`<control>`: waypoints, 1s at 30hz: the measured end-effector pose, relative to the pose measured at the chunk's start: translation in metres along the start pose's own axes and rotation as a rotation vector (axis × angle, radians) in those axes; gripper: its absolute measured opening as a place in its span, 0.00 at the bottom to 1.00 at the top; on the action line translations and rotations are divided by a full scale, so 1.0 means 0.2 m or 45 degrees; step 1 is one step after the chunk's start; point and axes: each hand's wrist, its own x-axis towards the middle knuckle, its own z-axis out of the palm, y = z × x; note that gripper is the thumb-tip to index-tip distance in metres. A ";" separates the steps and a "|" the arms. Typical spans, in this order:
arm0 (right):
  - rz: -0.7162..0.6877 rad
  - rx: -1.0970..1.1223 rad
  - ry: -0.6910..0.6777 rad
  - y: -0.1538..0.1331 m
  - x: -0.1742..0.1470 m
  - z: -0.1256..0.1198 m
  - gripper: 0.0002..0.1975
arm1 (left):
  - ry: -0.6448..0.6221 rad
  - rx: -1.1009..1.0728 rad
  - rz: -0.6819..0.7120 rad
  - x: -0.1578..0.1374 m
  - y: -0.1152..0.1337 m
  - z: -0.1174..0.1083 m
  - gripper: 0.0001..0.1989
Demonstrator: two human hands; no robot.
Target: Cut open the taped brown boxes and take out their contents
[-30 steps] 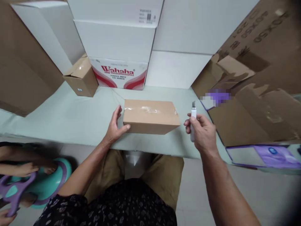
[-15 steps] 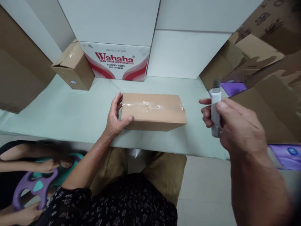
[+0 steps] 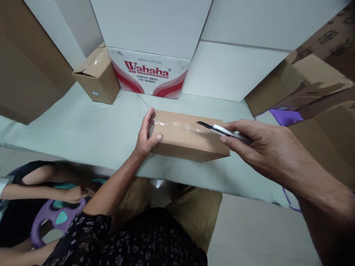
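Note:
A brown cardboard box [image 3: 188, 138] lies on the pale green cloth in front of me, clear tape running along its top. My left hand [image 3: 146, 135] grips the box's left end, thumb on the near top edge and fingers round the far side. In my right hand [image 3: 255, 147] is a utility knife [image 3: 222, 130], held between thumb and fingers. Its dark blade is out and points left over the taped top. Whether the blade touches the tape I cannot tell.
Behind stand a white Wahaha carton [image 3: 151, 77] and a small brown box [image 3: 100, 79]. Open cardboard cartons [image 3: 318, 85] with a purple packet [image 3: 285, 116] are at right. At lower left another person holds a purple steering wheel [image 3: 46, 221] near my left arm.
My right hand has moved left to the box and turned the knife from upright to pointing left over the tape. My left hand stays on the box. The view has shifted slightly.

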 end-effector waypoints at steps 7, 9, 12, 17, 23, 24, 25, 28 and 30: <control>0.064 0.064 -0.012 0.01 0.03 0.05 0.14 | -0.055 -0.009 -0.050 -0.01 0.02 -0.03 0.46; 0.058 0.072 -0.025 0.00 0.04 0.05 0.14 | -0.108 0.029 -0.068 0.01 0.05 -0.04 0.49; 0.009 0.019 -0.091 -0.04 0.06 0.05 0.14 | -0.148 0.066 -0.101 0.05 0.08 -0.04 0.51; -0.106 -0.202 -0.185 -0.13 0.14 0.06 0.16 | -0.168 0.082 -0.130 0.09 0.08 -0.03 0.47; -0.103 -0.458 -0.317 -0.25 0.26 0.10 0.18 | -0.126 0.110 -0.152 0.05 0.06 -0.02 0.45; -0.105 -0.474 -0.338 -0.28 0.28 0.10 0.18 | -0.124 0.108 -0.152 0.05 0.06 -0.02 0.45; -0.112 -0.488 -0.354 -0.29 0.29 0.11 0.17 | -0.120 0.106 -0.148 0.05 0.06 -0.02 0.45; -0.130 -0.490 -0.354 -0.32 0.33 0.11 0.17 | -0.104 0.112 -0.147 0.05 0.06 -0.02 0.43; -0.119 -0.444 -0.315 -0.30 0.33 0.10 0.17 | -0.098 0.117 -0.160 0.05 0.06 -0.02 0.42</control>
